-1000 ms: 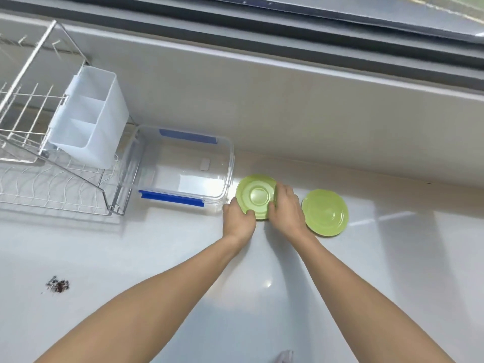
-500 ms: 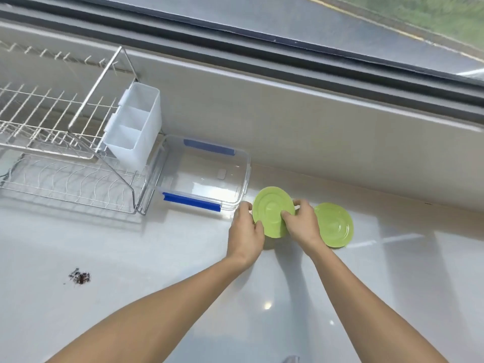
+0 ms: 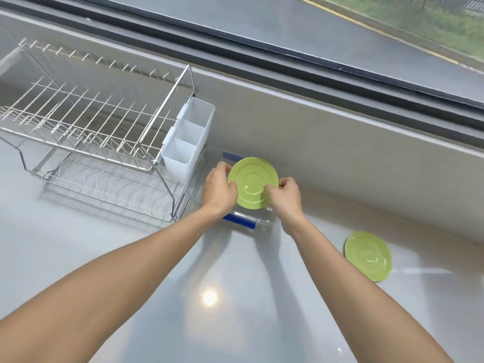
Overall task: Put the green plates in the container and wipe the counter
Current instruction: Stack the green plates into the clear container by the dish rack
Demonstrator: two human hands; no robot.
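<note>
Head view: held plate (image 3: pixel 252 182) tilted above container (image 3: pixel 262 221) near table's back edge, both hands' fingers (image 3: pixel 271 190) pinching its rim. Could slip or clip the wall if released early. Second plate (image 3: pixel 368 255) lay rightward.

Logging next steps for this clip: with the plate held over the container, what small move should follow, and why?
Probably lower the plate into the container and let go. Both the left hand and right hand grip its edges, holding it tilted above the open container, not yet inside. A second plate lies on the counter.
</note>
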